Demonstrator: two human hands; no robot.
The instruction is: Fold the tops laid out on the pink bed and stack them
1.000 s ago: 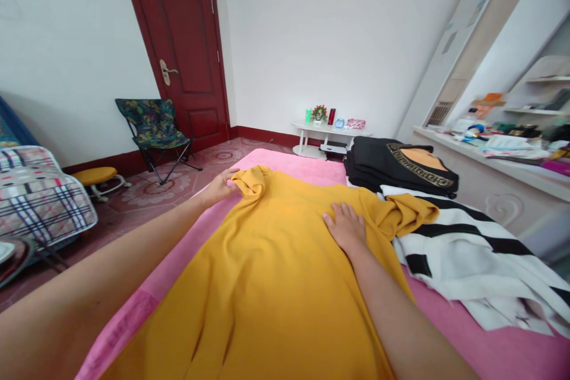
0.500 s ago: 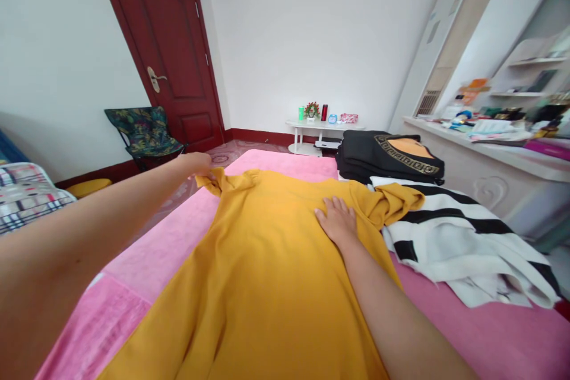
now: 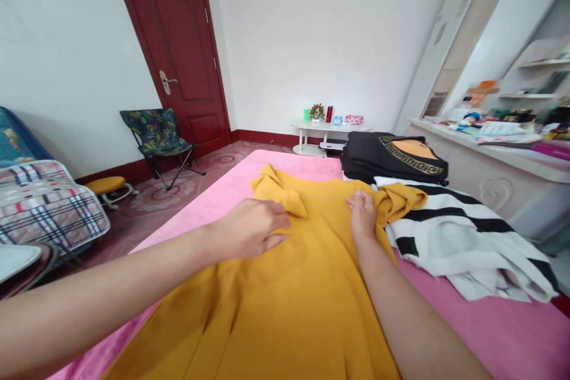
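Note:
A mustard-yellow dress [image 3: 289,297] lies spread on the pink bed cover [image 3: 214,202]. Its left sleeve [image 3: 280,193] is folded inward over the upper part, while the right sleeve [image 3: 401,199] extends outward in a bunch beside the striped garment. Just below the folded sleeve is my left hand [image 3: 258,228], thumb and fingers apart, with no cloth between them. My right hand [image 3: 363,217] is over the dress near the right shoulder, fingers loosely bent and apart, holding nothing that shows.
Folded black clothing [image 3: 392,157] is stacked at the bed's far right. A black-and-white striped garment [image 3: 463,243] lies in front of it. Beyond the bed stand a small white table [image 3: 329,126] and a folding chair [image 3: 155,136]. A cluttered counter [image 3: 490,142] runs along the right.
My left hand has brought the left sleeve inward onto the dress and let go of it. My right hand has lifted from lying flat on the fabric. The view has shifted slightly left.

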